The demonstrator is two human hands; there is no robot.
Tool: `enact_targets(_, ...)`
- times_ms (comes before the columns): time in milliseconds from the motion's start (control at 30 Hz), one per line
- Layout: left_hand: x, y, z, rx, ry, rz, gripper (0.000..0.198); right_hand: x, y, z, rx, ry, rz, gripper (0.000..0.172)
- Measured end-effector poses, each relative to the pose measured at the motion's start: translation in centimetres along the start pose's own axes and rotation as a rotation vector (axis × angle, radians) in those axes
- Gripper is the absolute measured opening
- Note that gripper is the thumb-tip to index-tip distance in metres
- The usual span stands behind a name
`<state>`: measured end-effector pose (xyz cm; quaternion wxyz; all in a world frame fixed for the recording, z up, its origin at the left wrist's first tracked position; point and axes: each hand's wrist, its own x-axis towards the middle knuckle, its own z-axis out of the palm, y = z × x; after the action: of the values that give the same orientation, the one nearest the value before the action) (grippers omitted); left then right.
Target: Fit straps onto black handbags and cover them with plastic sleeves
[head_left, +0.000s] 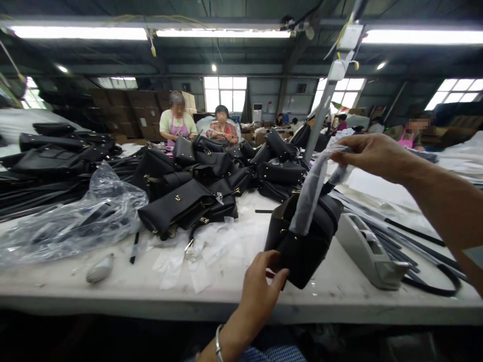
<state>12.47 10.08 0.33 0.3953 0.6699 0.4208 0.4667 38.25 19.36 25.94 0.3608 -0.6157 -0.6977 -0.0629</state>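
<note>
A black handbag [302, 246] hangs tilted just above the front of the white table, right of the middle. Its handle [311, 196] is wrapped in thin white material. My right hand [352, 151] pinches the top of that wrapped handle. Down at the bag's lower left corner, my left hand [266, 281] holds the edge between thumb and fingers. The bag's top looks partly open on its left side. Gold-coloured studs show near the handle's base.
Black bags [181, 203] are heaped across the table [124, 291]. Clear plastic [113, 196] lies at left, a grey tape dispenser [372, 251] and black straps [437, 286] at right. A metal post [320, 115] rises behind the bag. Several people sit beyond.
</note>
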Motion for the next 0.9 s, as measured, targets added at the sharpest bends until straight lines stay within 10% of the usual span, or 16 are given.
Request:
enact_targets(233,0.9,-2.1,4.7,-0.022,-0.101,-0.183,0.033,-2.4,2.3,2.8,-0.147,-0.031,-0.067,0.044)
enact_targets(433,1.0,-2.6,4.7,-0.142,-0.1,-0.281,0.021,-14.5,2.2,5.1,-0.231,0.515,0.143,0.045)
enact_targets(633,-0.8,-1.5,5.0,-0.297,-0.092,-0.341,0.018,-24.7,2.2,12.6,0.383,-0.361,0.504,0.056)
enact_targets(767,-0.2,-1.7,3.7,-0.2,-0.238,-0.198,0.023,-25.1,0.9,15.6,0.641,-0.333,0.61,0.048)
enact_targets(900,4.0,-4.0,0.8,0.388,-0.022,-0.15,0.028,-24.7,0.8,16.0,0.708,-0.311,0.629,0.043)
